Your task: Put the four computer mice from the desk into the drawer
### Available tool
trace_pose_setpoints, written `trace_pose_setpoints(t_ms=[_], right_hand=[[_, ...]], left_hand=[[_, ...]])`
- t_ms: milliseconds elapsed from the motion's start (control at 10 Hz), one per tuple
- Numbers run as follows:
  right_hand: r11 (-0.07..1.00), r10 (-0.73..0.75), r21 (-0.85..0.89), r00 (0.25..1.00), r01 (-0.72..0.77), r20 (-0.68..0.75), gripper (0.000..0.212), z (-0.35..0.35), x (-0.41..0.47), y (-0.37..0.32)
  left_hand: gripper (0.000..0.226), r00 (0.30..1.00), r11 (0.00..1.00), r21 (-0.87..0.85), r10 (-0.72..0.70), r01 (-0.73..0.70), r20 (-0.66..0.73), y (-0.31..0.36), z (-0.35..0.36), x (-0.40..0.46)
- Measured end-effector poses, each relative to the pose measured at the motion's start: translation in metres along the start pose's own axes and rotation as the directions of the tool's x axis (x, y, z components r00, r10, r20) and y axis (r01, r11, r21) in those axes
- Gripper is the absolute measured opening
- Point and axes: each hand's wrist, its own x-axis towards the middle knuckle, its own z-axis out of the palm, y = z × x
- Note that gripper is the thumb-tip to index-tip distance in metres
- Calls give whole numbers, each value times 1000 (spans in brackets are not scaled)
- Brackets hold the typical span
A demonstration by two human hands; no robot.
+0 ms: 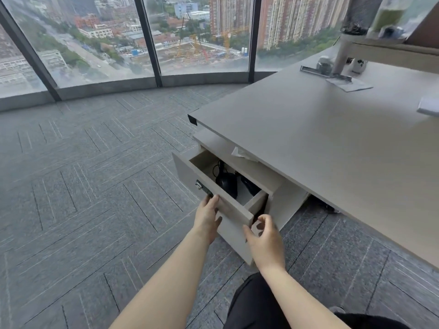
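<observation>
With the top drawer (215,186) pulled partway out at centre frame, both hands are at its front panel. Left hand (207,218) lies flat against the panel face, fingers extended, fingertips up by the small lock (199,185) near the panel's top edge; nothing gripped. Right hand (263,238) is at the panel's lower right corner, fingers curled loosely, thumb and forefinger apart; it holds nothing, and I can't tell if it touches the corner.

Inside the drawer: one black mouse (228,185) clearly visible near the middle, its cable (217,170) looping toward the back. Just to its right, a second dark mouse (249,186), partly hidden under the cabinet top. Other mice possibly deeper in, view is blocked there.

Desk top (320,138) fills the right of frame, bare across its near part. At upper right: a white sheet of paper (351,84), a metal strip (313,71), a small dark jar (324,65), and a shelf leg (342,53). Another white object (428,106) is cut off at the right edge.

A crumpled tissue (242,153) sits on the cabinet top under the desk edge. Grey carpet (95,186) covers the left; windows (118,32) across the top. Person's dark-clad knee (249,305) is at bottom centre.
</observation>
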Motion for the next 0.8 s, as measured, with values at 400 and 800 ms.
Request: trace_pose_setpoints(t_ms=[400, 800], right_hand=[[990, 126, 79, 988, -119, -93, 71, -20, 67, 17], [966, 251, -83, 966, -246, 56, 50, -35, 75, 11]], left_hand=[[46, 997, 995, -59, -77, 77, 3, 5, 67, 42], [48, 999, 993, 110, -28, 31, -31, 3, 70, 31]])
